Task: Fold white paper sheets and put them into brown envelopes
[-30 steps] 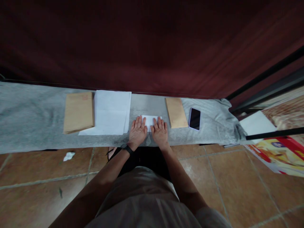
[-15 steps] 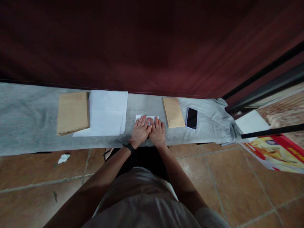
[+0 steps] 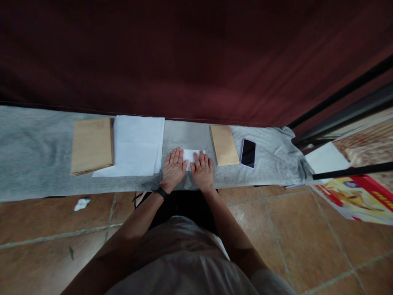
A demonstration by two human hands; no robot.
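Observation:
A small white folded paper (image 3: 189,155) lies on the grey cloth-covered surface in front of me, partly hidden by both hands. My left hand (image 3: 174,168) lies flat at its left edge, fingers stretched forward. On its right part rests my right hand (image 3: 202,170), palm down with the fingers straight and slightly apart. Neither hand grips anything. To the left of my left hand are large white paper sheets (image 3: 138,143). A brown envelope stack (image 3: 224,144) sits just beyond my right hand, on its right side.
A thicker stack of brown envelopes (image 3: 92,145) overlaps the sheets at the left. A phone (image 3: 248,153) lies at the right. Behind the grey cloth (image 3: 37,155) hangs a dark red curtain (image 3: 184,61). Black bars (image 3: 353,170) and a printed box (image 3: 356,196) stand far right.
My left hand has slid left across the paper, away from my right hand, uncovering the paper's middle. My right hand has stayed nearly in place.

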